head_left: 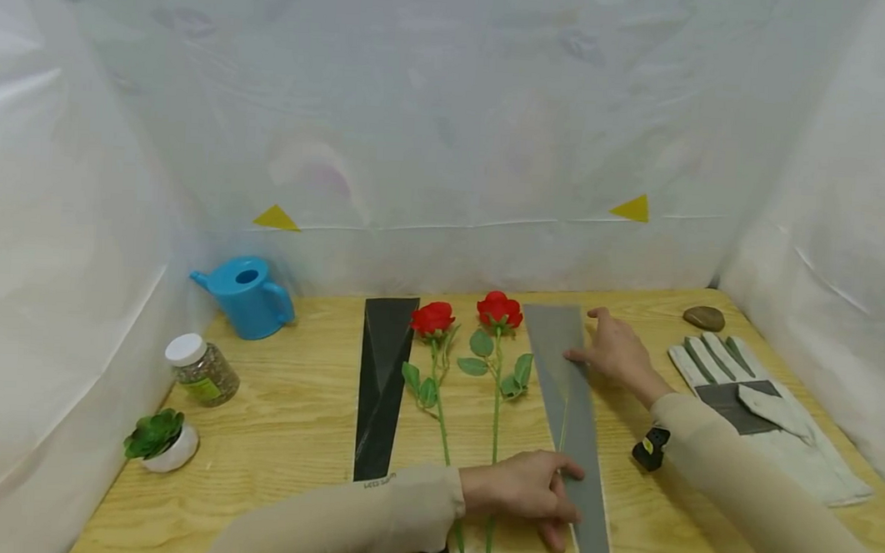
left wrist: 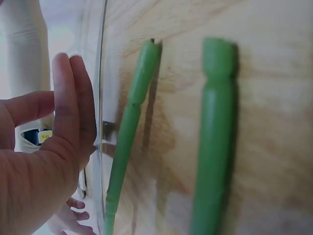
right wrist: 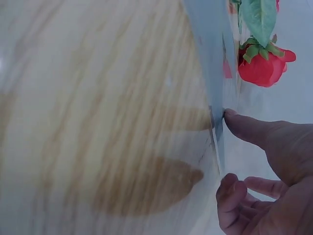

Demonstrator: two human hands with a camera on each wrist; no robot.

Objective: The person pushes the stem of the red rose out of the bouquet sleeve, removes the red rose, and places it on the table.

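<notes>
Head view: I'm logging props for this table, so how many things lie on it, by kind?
Roses: 2
Tapered sleeves: 2, black and grey
Watering can: 1
Jar: 1
Potted succulent: 1
Work glove: 1
Stone: 1
Total: 9

The head camera looks down over the pale wooden table (head_left: 285, 419); both wrist cameras hug its surface, sharing the grey tapered plastic sleeve (head_left: 567, 392) with it.

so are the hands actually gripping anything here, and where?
Nothing is gripped. Both rest on the grey sleeve: the left hand lies flat on its narrow lower part, and the right hand touches its wide upper part with straight fingers.
</notes>
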